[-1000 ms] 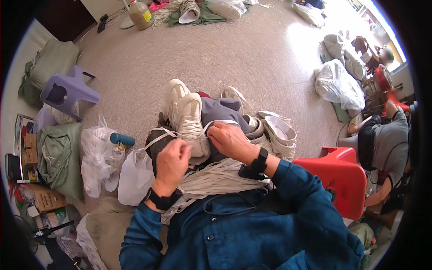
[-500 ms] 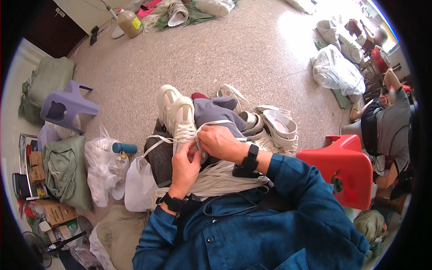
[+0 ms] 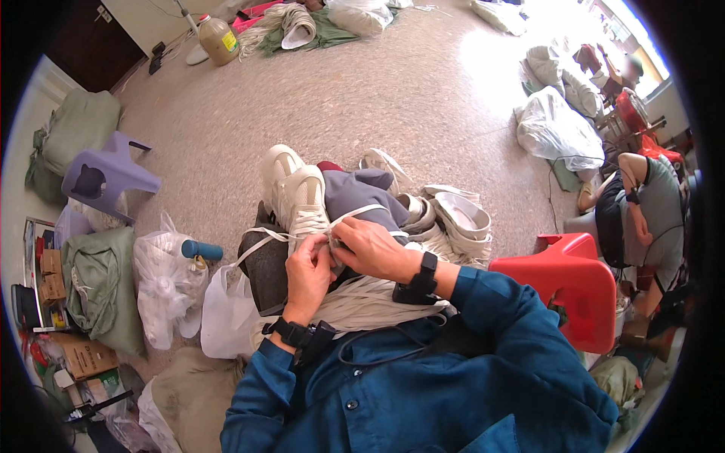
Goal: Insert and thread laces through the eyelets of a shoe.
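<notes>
Shoe: toe pointed away, near end flanked by left hand and right hand; fingers curled, lace pinch cannot be told.

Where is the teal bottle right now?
In the head view, the teal bottle is to the left of the left hand, beside the stuffed clear plastic bag.

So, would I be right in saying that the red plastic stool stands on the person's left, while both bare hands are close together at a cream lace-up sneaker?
Not quite: the head view shows the red plastic stool on the person's right. The bare left hand and bare right hand are indeed close together at a cream lace-up sneaker.
</notes>
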`<state>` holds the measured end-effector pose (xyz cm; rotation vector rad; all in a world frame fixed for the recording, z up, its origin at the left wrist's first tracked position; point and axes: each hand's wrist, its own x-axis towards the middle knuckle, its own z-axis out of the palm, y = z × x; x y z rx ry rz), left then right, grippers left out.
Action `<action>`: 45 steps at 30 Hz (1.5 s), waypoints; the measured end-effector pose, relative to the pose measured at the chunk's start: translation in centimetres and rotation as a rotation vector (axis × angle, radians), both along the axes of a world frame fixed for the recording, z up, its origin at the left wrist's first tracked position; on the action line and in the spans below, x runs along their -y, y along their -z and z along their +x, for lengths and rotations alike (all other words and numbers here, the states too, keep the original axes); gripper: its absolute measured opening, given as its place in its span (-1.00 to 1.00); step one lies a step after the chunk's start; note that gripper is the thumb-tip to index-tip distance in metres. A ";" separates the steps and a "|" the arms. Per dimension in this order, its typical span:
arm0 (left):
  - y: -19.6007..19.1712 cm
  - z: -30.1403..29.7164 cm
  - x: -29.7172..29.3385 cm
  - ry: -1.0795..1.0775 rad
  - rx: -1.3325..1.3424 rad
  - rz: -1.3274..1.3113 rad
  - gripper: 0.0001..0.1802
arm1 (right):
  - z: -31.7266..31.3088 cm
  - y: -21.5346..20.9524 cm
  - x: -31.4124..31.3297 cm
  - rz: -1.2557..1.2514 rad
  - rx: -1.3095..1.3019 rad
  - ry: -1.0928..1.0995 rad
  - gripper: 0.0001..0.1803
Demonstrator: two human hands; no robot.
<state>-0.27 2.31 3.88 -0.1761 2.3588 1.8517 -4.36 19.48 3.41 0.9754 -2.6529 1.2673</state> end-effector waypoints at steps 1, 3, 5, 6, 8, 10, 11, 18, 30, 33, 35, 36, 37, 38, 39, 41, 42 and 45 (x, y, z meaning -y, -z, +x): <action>0.0 0.0 -0.1 -0.004 0.001 0.001 -0.80 | 0.2 0.5 -0.1 -0.042 0.000 0.026 -0.88; 0.1 -0.1 -0.3 -0.027 0.012 0.003 -0.84 | 0.1 0.9 -0.2 -0.083 -0.002 0.053 -0.89; 0.2 -0.2 -0.4 -0.022 0.005 -0.002 -0.85 | -0.3 1.1 -0.1 -0.019 0.060 0.089 -0.90; 0.3 -0.3 -0.4 -0.016 -0.002 -0.007 -0.85 | -0.5 1.1 0.0 -0.019 0.058 0.090 -0.90; 0.3 -0.4 -0.2 0.000 -0.014 -0.057 -0.86 | -0.8 1.1 0.4 -0.049 0.036 -0.032 -0.89; 0.9 -0.6 0.0 0.014 -0.026 -0.107 -0.88 | -0.5 0.8 0.3 -0.041 0.054 -0.010 -0.86; 1.3 -0.9 0.0 0.031 -0.172 -0.237 -0.90 | -0.3 0.4 0.4 -0.035 0.074 0.005 -0.83; -2.6 0.1 4.9 0.088 -0.280 -0.881 -0.94 | 1.0 -0.6 0.4 0.135 0.004 0.000 -0.62; -5.6 3.2 11.3 0.077 -0.248 -0.707 -0.82 | -1.9 -0.4 0.2 0.109 -0.241 0.113 -0.72; -4.4 2.0 8.6 0.160 -0.398 -0.671 -0.78 | -1.5 -0.9 -0.1 0.073 -0.218 0.043 -0.86; -4.1 0.8 6.6 0.246 -0.568 -0.712 -0.75 | -0.6 -1.8 -0.6 0.073 -0.011 -0.010 -0.88; -3.9 0.2 5.8 0.249 -0.568 -0.709 -0.75 | -0.2 -1.7 -0.7 0.050 0.019 -0.015 -0.84; -3.6 -0.4 5.1 0.279 -0.586 -0.714 -0.75 | 0.1 -1.5 -0.7 0.052 0.020 -0.012 -0.84; -3.3 -1.0 4.6 0.311 -0.605 -0.718 -0.75 | 0.3 -1.4 -0.7 0.046 0.090 -0.021 -0.82; -3.1 -1.4 4.3 0.315 -0.606 -0.715 -0.75 | 0.4 -1.3 -0.7 0.039 0.160 -0.030 -0.81; -2.7 -2.1 3.8 0.329 -0.623 -0.728 -0.75 | 0.5 -1.4 -0.5 0.036 0.152 -0.032 -0.78; -2.5 -2.4 3.6 0.333 -0.625 -0.725 -0.75 | 0.6 -1.5 -0.2 0.017 0.116 -0.003 -0.77; -1.9 -2.9 3.3 0.380 -0.668 -0.729 -0.79 | 0.5 -1.5 0.1 -0.016 0.148 0.015 -0.76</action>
